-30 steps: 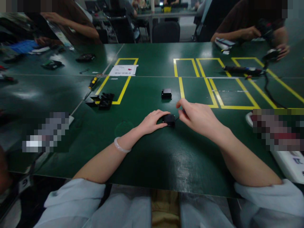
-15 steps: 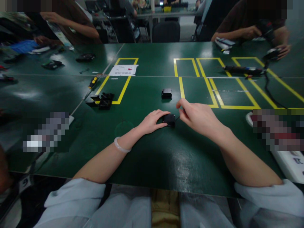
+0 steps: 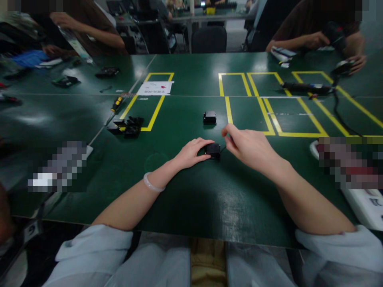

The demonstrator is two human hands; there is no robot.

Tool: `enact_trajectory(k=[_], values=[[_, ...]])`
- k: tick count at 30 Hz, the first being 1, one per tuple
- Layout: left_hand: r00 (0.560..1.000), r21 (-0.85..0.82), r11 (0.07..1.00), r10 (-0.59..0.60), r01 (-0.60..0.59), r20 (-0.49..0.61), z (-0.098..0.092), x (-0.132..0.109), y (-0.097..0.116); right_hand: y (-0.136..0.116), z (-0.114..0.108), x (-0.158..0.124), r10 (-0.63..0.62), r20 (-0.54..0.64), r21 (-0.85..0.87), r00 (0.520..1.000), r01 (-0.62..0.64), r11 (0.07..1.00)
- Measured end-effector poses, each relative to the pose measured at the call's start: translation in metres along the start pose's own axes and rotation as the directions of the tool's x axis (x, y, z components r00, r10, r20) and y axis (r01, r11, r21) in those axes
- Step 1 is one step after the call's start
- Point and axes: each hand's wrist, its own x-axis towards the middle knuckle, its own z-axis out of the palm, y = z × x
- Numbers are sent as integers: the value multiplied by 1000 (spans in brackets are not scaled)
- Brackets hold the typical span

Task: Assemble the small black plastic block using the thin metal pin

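A small black box-shaped part (image 3: 212, 151) lies on the green table, gripped between the thumb and fingers of my left hand (image 3: 191, 152). Just to its right, the fingers of my right hand (image 3: 243, 143) are pinched together. A thin dark shaft (image 3: 223, 149) runs from them to the side of the part; most of it is hidden in the hand, so its kind is unclear. Farther back stands a second black box-shaped part (image 3: 210, 117), with neither hand touching it.
Black plastic pieces (image 3: 130, 126) and a yellow-black screwdriver (image 3: 117, 104) lie at the left. Blurred-out items lie at both sides. Yellow tape frames (image 3: 229, 109) and a paper label (image 3: 156, 88) mark the table. Two people sit across; one holds a black tool (image 3: 334, 36).
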Motion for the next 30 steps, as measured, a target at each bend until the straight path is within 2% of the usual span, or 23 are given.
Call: enact_trajectory(k=[5, 12, 20, 26, 30], values=[[1000, 9, 1000, 2, -2, -6, 1, 0, -2, 1, 0, -1, -20, -6, 65, 1000, 21, 998], [1000, 1, 1000, 0, 0, 0, 1, -1, -1, 1, 3, 0, -4, -12, -21, 1000, 4, 1000], [1000, 9, 1000, 4, -4, -1, 0, 0, -1, 1, 2, -2, -31, -41, 66, 999, 33, 997], [1000, 5, 1000, 6, -6, 5, 1, 0, -2, 1, 3, -1, -16, -30, 4, 999, 16, 1000], [1000, 7, 1000, 4, -4, 4, 0, 0, -1, 0, 2, -1, -6, -36, 36, 999, 7, 999]])
